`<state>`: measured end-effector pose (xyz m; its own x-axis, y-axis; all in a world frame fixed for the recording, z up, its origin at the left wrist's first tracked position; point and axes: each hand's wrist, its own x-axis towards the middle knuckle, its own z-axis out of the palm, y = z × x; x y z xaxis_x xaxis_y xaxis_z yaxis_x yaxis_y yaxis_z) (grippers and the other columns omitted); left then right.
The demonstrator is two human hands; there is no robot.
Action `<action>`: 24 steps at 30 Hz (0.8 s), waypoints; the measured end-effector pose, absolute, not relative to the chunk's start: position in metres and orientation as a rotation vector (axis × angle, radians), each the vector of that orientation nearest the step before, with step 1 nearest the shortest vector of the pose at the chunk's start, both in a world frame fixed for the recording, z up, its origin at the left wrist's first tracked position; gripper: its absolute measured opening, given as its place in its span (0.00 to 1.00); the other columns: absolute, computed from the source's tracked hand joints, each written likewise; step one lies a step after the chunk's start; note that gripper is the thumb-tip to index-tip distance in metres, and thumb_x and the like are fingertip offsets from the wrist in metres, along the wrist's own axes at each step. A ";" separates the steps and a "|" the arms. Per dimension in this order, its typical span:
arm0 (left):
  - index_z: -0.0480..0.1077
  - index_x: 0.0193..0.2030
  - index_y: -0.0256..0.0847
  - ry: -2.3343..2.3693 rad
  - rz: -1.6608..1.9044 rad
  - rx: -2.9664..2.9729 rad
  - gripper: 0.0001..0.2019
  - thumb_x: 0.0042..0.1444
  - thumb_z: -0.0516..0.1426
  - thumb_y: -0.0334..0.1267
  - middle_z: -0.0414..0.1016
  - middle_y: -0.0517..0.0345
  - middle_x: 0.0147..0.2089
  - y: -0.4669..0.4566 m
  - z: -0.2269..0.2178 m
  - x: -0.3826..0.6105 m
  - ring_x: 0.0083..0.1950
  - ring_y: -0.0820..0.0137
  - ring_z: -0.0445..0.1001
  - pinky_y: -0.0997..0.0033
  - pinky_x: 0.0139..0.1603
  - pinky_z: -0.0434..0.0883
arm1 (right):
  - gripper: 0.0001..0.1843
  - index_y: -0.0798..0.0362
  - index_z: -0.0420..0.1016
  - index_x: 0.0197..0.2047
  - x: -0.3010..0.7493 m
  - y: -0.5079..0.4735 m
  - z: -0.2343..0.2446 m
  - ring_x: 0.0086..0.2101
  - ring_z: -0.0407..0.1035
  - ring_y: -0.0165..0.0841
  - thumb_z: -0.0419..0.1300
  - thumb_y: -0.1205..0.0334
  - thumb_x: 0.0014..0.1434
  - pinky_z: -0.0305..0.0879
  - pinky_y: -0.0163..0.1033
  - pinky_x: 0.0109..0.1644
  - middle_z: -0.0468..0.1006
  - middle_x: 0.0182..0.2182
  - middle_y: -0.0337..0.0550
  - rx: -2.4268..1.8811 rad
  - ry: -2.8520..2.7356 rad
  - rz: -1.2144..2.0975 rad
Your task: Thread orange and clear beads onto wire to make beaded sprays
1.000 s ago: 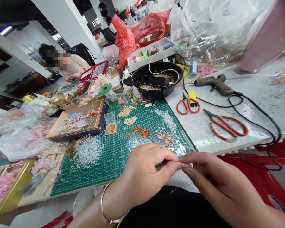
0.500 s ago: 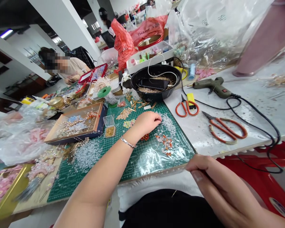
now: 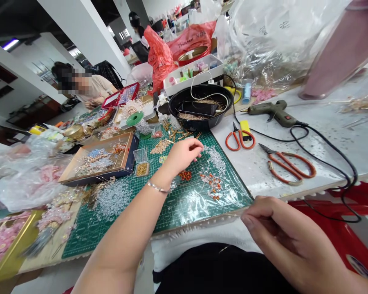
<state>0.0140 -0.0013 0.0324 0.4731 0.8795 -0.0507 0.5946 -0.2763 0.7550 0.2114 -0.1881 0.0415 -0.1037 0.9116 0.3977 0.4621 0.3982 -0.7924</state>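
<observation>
My left hand (image 3: 185,154), with a silver bangle on its wrist, hovers over the green cutting mat (image 3: 184,212). Its fingers are curled together at the left edge of a pile of clear beads (image 3: 217,161); anything between them is too small to make out. Below its fingers lie a cluster of orange beads (image 3: 185,175) and a group of orange and clear bead pieces (image 3: 213,185). At the mat's front right corner, my right hand (image 3: 285,237) pinches thumb against forefinger. What it grips, if anything, cannot be made out.
Two red-handled cutters, the smaller pair (image 3: 239,139) and the larger pair (image 3: 286,165), lie right, near a glue gun (image 3: 274,112) with a trailing cord. A black bowl (image 3: 184,120) holding a phone stands behind the mat. Leftward are an open box (image 3: 95,177) and a pale bead heap (image 3: 112,200).
My left hand has shifted slightly left and up from the clear beads, uncovering more of the orange cluster. My right hand stays near the mat's corner, still pinched.
</observation>
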 end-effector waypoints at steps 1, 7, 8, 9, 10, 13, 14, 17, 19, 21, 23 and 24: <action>0.74 0.45 0.39 1.205 0.539 1.920 0.09 0.65 0.53 0.36 0.80 0.49 0.43 -0.014 0.040 0.012 0.41 0.66 0.79 0.67 0.37 0.77 | 0.08 0.46 0.69 0.33 0.212 -0.188 0.043 0.17 0.63 0.26 0.57 0.67 0.65 0.61 0.30 0.19 0.68 0.19 0.31 -1.212 -1.709 0.578; 0.75 0.34 0.37 0.905 0.707 1.036 0.05 0.52 0.67 0.32 0.79 0.57 0.34 -0.113 0.065 0.019 0.33 0.73 0.79 0.78 0.30 0.76 | 0.08 0.44 0.68 0.39 0.216 -0.190 0.047 0.17 0.64 0.28 0.58 0.68 0.63 0.62 0.34 0.22 0.71 0.20 0.32 -1.177 -1.701 0.472; 0.75 0.34 0.37 0.879 0.716 0.941 0.06 0.51 0.68 0.31 0.79 0.58 0.33 -0.124 0.066 0.021 0.32 0.74 0.79 0.79 0.29 0.77 | 0.08 0.43 0.68 0.39 0.215 -0.191 0.047 0.18 0.65 0.28 0.59 0.69 0.63 0.63 0.34 0.22 0.72 0.21 0.32 -1.154 -1.712 0.481; 0.75 0.34 0.37 0.859 0.727 0.876 0.07 0.51 0.69 0.30 0.80 0.58 0.33 -0.133 0.066 0.022 0.32 0.74 0.80 0.79 0.29 0.77 | 0.09 0.43 0.68 0.40 0.215 -0.191 0.047 0.18 0.66 0.28 0.59 0.69 0.62 0.64 0.33 0.23 0.73 0.21 0.32 -1.132 -1.720 0.492; 0.75 0.35 0.37 0.845 0.737 0.831 0.08 0.51 0.69 0.30 0.80 0.57 0.34 -0.139 0.065 0.023 0.31 0.74 0.80 0.79 0.29 0.77 | 0.09 0.43 0.68 0.40 0.214 -0.192 0.048 0.19 0.67 0.28 0.59 0.69 0.62 0.65 0.33 0.24 0.73 0.21 0.32 -1.115 -1.726 0.499; 0.73 0.36 0.36 0.817 0.768 0.790 0.09 0.52 0.69 0.29 0.81 0.56 0.34 -0.147 0.067 0.022 0.32 0.73 0.81 0.80 0.29 0.78 | 0.09 0.43 0.69 0.40 0.210 -0.193 0.052 0.19 0.69 0.27 0.59 0.70 0.61 0.66 0.33 0.24 0.75 0.22 0.33 -1.098 -1.738 0.483; 0.73 0.36 0.36 0.814 0.771 0.793 0.09 0.53 0.69 0.29 0.81 0.56 0.34 -0.148 0.069 0.021 0.32 0.73 0.81 0.80 0.29 0.78 | 0.09 0.44 0.69 0.39 0.209 -0.193 0.053 0.19 0.68 0.27 0.59 0.70 0.61 0.66 0.32 0.23 0.75 0.22 0.32 -1.098 -1.740 0.468; 0.72 0.36 0.36 0.809 0.770 0.809 0.09 0.53 0.68 0.28 0.80 0.57 0.34 -0.151 0.074 0.020 0.33 0.74 0.81 0.81 0.29 0.78 | 0.08 0.46 0.67 0.36 0.206 -0.194 0.058 0.17 0.65 0.24 0.58 0.71 0.61 0.64 0.28 0.22 0.72 0.19 0.30 -1.097 -1.761 0.429; 0.72 0.37 0.36 0.805 0.771 0.812 0.09 0.54 0.68 0.28 0.80 0.57 0.34 -0.153 0.076 0.020 0.33 0.74 0.80 0.81 0.29 0.77 | 0.08 0.47 0.67 0.35 0.205 -0.195 0.059 0.17 0.65 0.23 0.57 0.71 0.61 0.64 0.27 0.22 0.71 0.19 0.30 -1.097 -1.770 0.413; 0.72 0.37 0.36 0.799 0.774 0.819 0.09 0.54 0.68 0.28 0.80 0.57 0.34 -0.154 0.076 0.020 0.33 0.75 0.80 0.81 0.29 0.77 | 0.07 0.47 0.66 0.35 0.206 -0.197 0.059 0.18 0.65 0.23 0.58 0.71 0.61 0.64 0.28 0.23 0.72 0.20 0.31 -1.099 -1.781 0.406; 0.72 0.37 0.36 0.796 0.769 0.826 0.09 0.54 0.68 0.29 0.80 0.57 0.35 -0.156 0.075 0.020 0.33 0.74 0.80 0.81 0.29 0.77 | 0.07 0.47 0.66 0.36 0.206 -0.199 0.058 0.18 0.65 0.24 0.57 0.71 0.61 0.64 0.28 0.23 0.72 0.20 0.31 -1.102 -1.794 0.405; 0.72 0.37 0.36 0.797 0.769 0.831 0.09 0.54 0.68 0.29 0.80 0.57 0.34 -0.156 0.074 0.019 0.33 0.74 0.80 0.80 0.30 0.77 | 0.07 0.47 0.66 0.36 0.207 -0.200 0.057 0.18 0.65 0.24 0.57 0.71 0.61 0.64 0.28 0.22 0.72 0.20 0.31 -1.111 -1.798 0.401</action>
<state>0.0192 -0.1564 0.0742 0.4791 0.8270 -0.2942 -0.2643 0.4555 0.8501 0.2069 -0.1995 0.0570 -0.1352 0.8240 0.5503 0.5122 0.5335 -0.6730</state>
